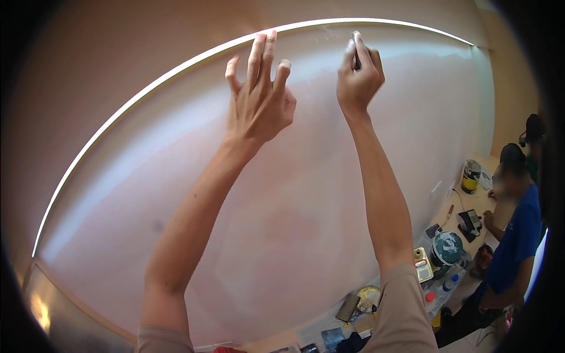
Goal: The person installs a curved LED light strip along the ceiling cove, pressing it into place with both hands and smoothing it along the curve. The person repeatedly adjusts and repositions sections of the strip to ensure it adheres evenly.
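Both my arms reach up along a pale wall. A glowing light strip curves across the top of the wall. My left hand is open with its fingers spread, and two fingertips rest at the strip's lower edge. To its right, just under the strip, my right hand is closed in a pinch. A slim dark tool sticks out between its thumb and fingers; most of it is hidden and its kind cannot be made out. Whitish scuff marks show on the wall beside its tip.
At the lower right, a person in a blue shirt stands by a worktop. A yellow-and-black tin, a green bucket, a pale yellow tray, a bottle with a blue cap and other items lie along the wall's foot.
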The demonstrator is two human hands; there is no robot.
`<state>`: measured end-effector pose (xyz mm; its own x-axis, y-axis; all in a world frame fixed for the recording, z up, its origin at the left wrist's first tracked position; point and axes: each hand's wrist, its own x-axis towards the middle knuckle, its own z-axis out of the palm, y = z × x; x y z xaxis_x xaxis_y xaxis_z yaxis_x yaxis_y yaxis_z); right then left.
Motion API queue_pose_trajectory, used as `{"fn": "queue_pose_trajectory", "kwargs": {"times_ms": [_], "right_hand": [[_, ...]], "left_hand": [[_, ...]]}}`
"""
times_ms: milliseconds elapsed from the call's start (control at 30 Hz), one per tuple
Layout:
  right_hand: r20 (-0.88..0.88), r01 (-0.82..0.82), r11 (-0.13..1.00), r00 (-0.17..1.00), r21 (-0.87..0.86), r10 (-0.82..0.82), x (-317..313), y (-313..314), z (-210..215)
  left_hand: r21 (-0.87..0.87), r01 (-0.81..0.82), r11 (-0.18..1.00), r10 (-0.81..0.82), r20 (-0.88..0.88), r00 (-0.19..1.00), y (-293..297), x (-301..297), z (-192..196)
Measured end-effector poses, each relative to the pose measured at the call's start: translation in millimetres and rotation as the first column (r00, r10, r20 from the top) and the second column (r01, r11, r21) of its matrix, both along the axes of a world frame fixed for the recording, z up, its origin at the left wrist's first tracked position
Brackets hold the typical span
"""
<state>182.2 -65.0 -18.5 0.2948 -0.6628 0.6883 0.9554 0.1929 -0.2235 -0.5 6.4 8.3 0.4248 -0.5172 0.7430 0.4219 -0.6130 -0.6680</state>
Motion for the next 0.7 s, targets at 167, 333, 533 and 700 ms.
{"fn": "queue_pose_trajectory", "kwargs": {"times_ms": [167,333,533,700], "right_hand": [[-0.121,-0.025,0.998,0.992,-0.058,0.018,7,23,-69],[-0.194,-0.186,0.981,0.966,-0.057,0.172,5,20,-73],[-0.132,-0.163,0.985,0.979,-0.063,0.154,25,22,-74],[-0.005,-0.178,0.983,0.984,-0.045,0.178,31,-17,-47]], "left_hand": [[-0.024,-0.034,0.999,0.035,0.040,0.999,-8,14,-5],[-0.091,-0.023,0.996,0.027,0.033,0.999,-32,84,-16],[-0.044,0.135,0.990,-0.140,-0.146,0.979,-48,143,-6],[-0.080,0.137,0.987,-0.142,-0.051,0.989,-46,90,-9]]}}
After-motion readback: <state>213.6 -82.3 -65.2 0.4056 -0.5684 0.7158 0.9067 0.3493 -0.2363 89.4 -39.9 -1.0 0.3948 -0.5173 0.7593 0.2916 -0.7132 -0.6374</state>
